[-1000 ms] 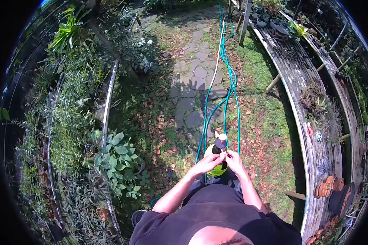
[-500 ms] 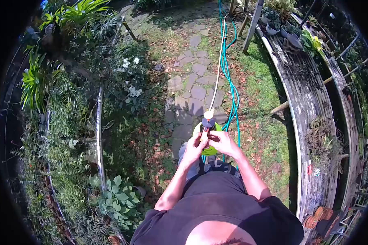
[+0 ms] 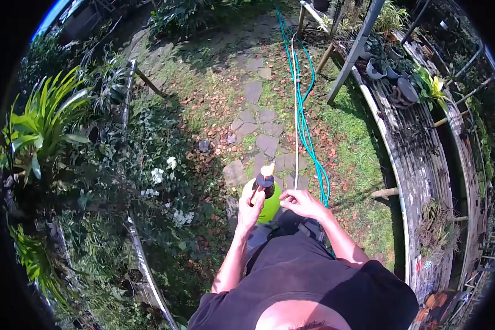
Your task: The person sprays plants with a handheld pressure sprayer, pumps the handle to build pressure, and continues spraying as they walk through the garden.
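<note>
A bright green pump spray bottle (image 3: 270,211) with a dark top and an orange-and-white nozzle end stands upright in front of my body. My left hand (image 3: 251,207) is closed around the handle just below the dark top, at the bottle's left side. To the right of the bottle, apart from it, is my right hand (image 3: 306,205), its fingers curled together in a pinch. Whether anything small sits between those fingers is not clear.
Teal hoses (image 3: 308,137) and a pale hose run along the stone path (image 3: 268,144). Weathered plank benches (image 3: 410,148) with pots curve along my right. Dense plants with white flowers (image 3: 158,175) and a metal rail (image 3: 143,264) line the left.
My right hand has come off the bottle's top and moved right. The bottle and my left hand have shifted slightly left and lower in view. The camera view has tilted up.
</note>
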Demonstrator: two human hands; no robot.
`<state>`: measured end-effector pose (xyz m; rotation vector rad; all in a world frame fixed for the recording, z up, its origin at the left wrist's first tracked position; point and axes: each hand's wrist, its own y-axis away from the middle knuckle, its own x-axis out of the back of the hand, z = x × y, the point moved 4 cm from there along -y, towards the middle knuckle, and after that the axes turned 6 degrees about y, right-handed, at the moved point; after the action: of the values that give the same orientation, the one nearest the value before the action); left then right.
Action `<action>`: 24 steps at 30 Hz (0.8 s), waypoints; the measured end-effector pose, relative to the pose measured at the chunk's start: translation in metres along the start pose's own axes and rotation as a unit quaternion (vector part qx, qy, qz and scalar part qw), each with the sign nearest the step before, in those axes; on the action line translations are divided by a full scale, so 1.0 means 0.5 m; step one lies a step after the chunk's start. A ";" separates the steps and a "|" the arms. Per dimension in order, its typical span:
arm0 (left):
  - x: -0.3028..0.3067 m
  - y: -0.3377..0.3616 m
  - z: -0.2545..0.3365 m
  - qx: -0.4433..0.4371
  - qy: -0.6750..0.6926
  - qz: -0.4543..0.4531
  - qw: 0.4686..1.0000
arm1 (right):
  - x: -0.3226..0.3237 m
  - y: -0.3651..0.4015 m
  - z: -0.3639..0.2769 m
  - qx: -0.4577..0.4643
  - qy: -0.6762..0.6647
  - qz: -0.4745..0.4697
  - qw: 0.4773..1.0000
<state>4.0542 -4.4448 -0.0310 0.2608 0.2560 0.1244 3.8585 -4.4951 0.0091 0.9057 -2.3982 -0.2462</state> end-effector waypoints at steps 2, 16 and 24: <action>0.016 -0.116 0.071 -0.018 0.036 -0.019 0.999 | 0.063 -0.098 -0.015 -0.028 0.004 0.030 0.999; -0.030 -0.970 0.353 -0.057 0.046 0.038 0.997 | 0.542 -0.857 -0.110 0.099 -0.205 0.187 0.956; -0.097 -1.371 0.457 -0.080 0.091 0.026 0.992 | 0.835 -1.173 -0.259 0.219 0.037 0.239 0.945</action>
<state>4.1291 -5.1638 0.0085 0.0974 0.4177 0.2196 3.9983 -5.2085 0.0918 0.4629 -2.5546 0.5133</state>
